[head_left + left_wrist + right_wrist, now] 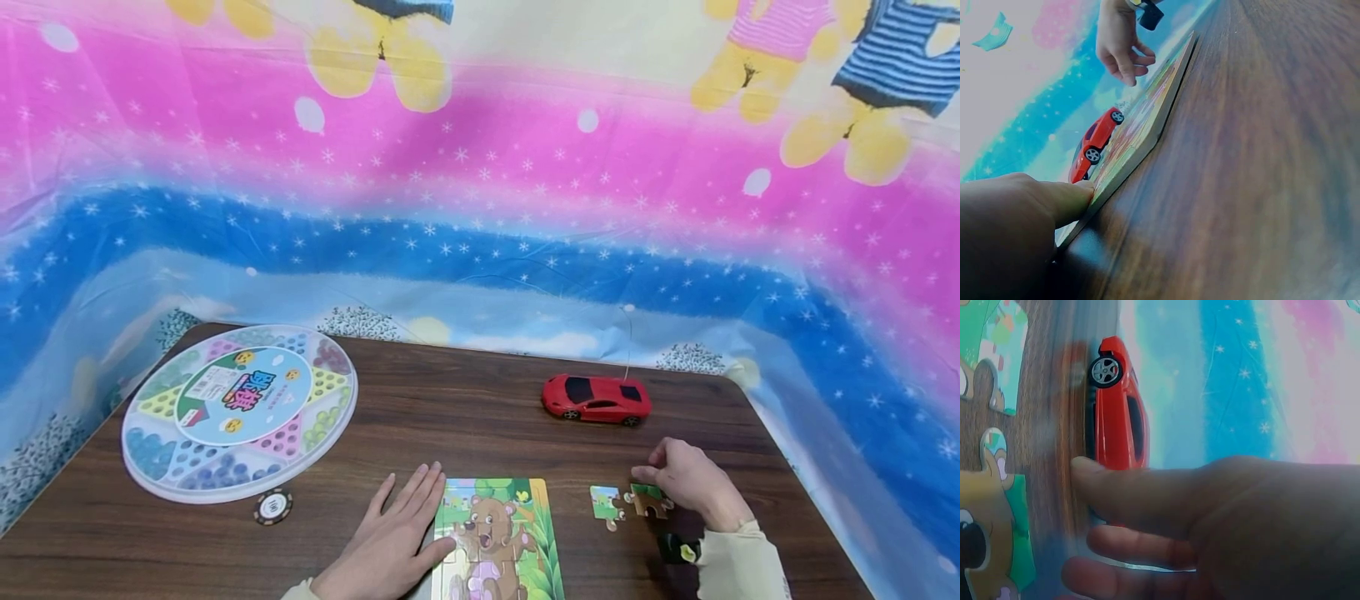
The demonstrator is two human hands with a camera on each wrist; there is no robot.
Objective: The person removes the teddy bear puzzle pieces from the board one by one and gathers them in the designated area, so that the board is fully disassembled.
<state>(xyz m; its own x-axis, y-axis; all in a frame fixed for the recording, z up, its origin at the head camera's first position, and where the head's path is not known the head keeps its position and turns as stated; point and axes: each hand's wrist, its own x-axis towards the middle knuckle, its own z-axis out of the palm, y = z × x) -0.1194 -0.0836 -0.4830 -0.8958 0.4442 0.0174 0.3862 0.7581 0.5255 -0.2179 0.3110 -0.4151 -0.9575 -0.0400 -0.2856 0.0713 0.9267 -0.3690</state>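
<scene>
A bear jigsaw puzzle (491, 542) lies in its tray at the table's front edge. My left hand (397, 533) rests flat beside it, fingers straight, with the thumb touching the puzzle's left edge; the left wrist view shows that thumb (1066, 203) at the rim. To the right lie two loose puzzle pieces, a pale green and blue one (604, 502) and a brown bear-face one (649, 502). My right hand (693, 479) is over the right side of the bear-face piece. In the right wrist view its thumb (1141, 490) and fingers are extended with nothing visible between them.
A red toy car (596, 400) stands behind the loose pieces. At the left lies a round Chinese checkers set (240, 412) with a poker chip (273, 507) in front of it. A patterned cloth (480, 208) hangs behind the wooden table (450, 400).
</scene>
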